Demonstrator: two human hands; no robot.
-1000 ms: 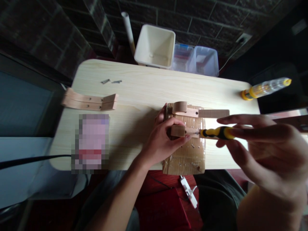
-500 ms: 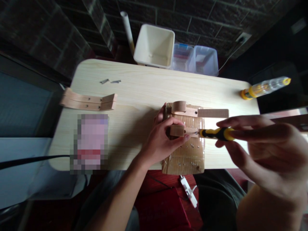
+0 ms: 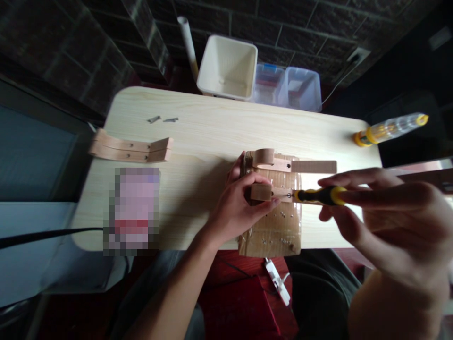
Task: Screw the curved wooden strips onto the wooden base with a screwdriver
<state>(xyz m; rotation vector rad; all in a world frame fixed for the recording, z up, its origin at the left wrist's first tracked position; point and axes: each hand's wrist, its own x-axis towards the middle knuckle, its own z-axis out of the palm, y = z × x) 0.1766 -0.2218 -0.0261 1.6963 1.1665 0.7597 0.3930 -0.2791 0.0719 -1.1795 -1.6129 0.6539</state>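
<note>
wooden hook (image 3: 261, 192) lies between thumb and forefinger of left hand (image 3: 238, 202)

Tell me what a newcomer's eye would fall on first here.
Most likely the yellow-and-black screwdriver, held in the right hand with its tip at a curved wooden piece. The left hand grips that piece on a taped cardboard block, at the table's near edge. Next, perhaps, the cream bin beyond the far edge, and the clear-and-yellow container by the far right corner.

Workshop-like setting: screwdriver (image 3: 318, 195), table (image 3: 212, 127)
</note>
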